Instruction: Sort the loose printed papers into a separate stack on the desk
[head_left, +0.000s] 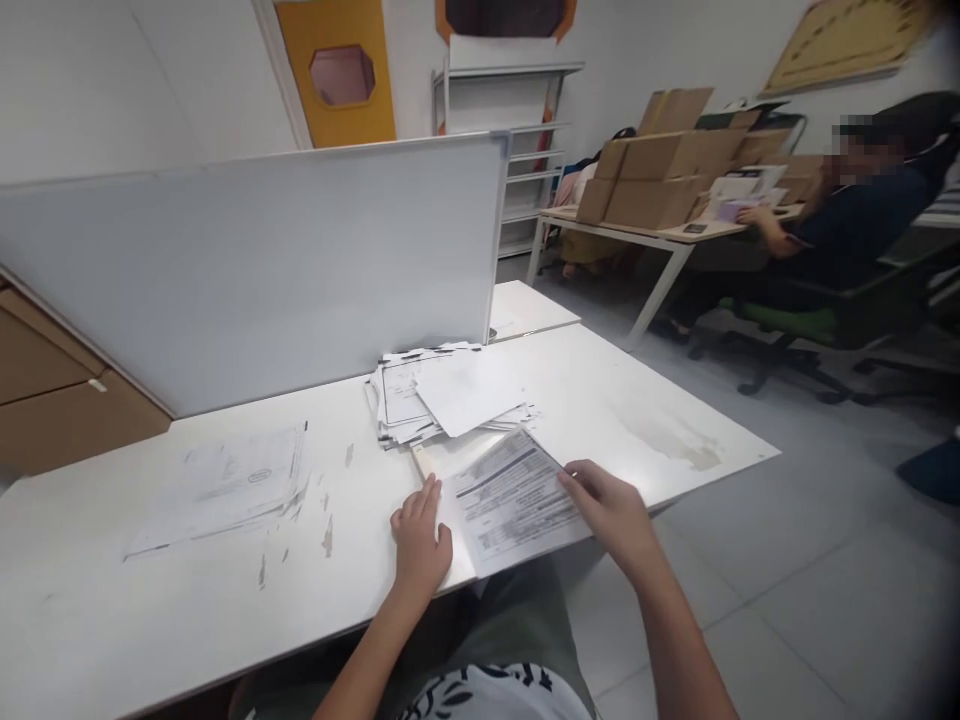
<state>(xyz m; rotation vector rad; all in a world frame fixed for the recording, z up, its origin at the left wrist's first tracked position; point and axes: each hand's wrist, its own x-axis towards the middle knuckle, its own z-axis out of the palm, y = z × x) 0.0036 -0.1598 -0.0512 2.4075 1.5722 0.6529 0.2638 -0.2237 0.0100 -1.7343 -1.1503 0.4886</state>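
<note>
A printed form (517,497), with dense text and tables, lies slanted at the table's front edge. Its right side is pinched between the thumb and fingers of my right hand (609,515). My left hand (422,540) rests flat at the left of the form, fingers extended, thumb apart. Just beyond its fingertips a narrow tan strip (421,461) shows; I cannot make out its kind. Behind the form sits an uneven pile of papers (469,390), a blank white sheet on top. Farther left is a flatter stack of papers (232,480).
A whitish divider panel (285,270) stands along the back of the white table (360,560). Cardboard boxes (75,410) are at the left. Across the aisle, a seated person (862,220) works at another table beside stacked boxes (652,175). Metal shelves (532,130) stand behind.
</note>
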